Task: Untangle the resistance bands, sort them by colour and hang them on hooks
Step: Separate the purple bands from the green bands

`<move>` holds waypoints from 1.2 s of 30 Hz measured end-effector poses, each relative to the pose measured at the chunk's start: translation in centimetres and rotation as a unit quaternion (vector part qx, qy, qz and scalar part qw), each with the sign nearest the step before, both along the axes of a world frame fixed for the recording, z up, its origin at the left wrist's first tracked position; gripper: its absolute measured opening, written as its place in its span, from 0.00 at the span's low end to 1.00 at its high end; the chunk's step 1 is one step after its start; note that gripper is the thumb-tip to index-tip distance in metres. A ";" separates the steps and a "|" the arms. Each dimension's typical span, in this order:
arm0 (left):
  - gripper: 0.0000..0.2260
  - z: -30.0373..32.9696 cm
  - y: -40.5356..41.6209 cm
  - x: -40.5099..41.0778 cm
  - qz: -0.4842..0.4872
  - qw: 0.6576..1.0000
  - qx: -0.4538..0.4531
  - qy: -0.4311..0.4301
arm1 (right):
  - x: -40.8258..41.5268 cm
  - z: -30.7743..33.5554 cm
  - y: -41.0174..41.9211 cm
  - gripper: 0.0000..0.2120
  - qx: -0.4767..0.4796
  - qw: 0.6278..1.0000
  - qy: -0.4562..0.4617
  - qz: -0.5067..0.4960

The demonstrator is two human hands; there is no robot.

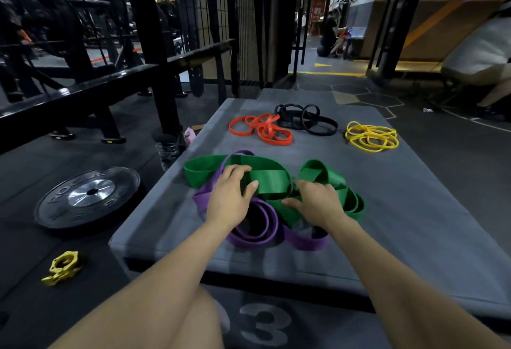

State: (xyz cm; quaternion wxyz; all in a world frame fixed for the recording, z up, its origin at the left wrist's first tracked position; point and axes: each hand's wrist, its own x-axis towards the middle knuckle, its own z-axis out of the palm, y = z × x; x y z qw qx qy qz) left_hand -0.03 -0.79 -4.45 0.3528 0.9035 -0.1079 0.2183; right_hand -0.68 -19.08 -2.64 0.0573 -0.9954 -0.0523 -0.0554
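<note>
Left hand [231,199] grips the green bands [272,181]; my right hand [318,200] pins their tangle with the purple bands [255,228] on the gray pad [414,196]. I'd lift green slowly, feeding loops free rather than yanking.

A dim gym. Dark rubber floor [69,138] fills the left of the frame, with grey hexagon tiles and a yellow line toward the upper right. A black steel rack [83,83] crosses the upper left, wire mesh panel [243,17] behind it at top centre. A weight plate [88,196] lies flat at centre left, a yellow collar clamp [62,267] at lower left. Small ceiling lights dot the top left corner.
</note>
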 end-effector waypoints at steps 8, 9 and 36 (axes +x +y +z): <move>0.18 0.4 -1.0 -0.4 -0.004 0.997 -0.081 -0.011 | 0.5 1.7 -0.5 0.11 0.187 0.980 -0.071 -0.017; 0.19 0.5 -1.0 -0.5 -0.001 0.995 -0.099 -0.016 | 0.5 2.2 -0.8 0.09 0.235 0.967 -0.093 -0.027; 0.14 2.4 -2.6 3.1 0.116 0.984 -0.012 0.133 | 1.2 5.0 -0.5 0.23 0.030 0.991 -0.098 0.081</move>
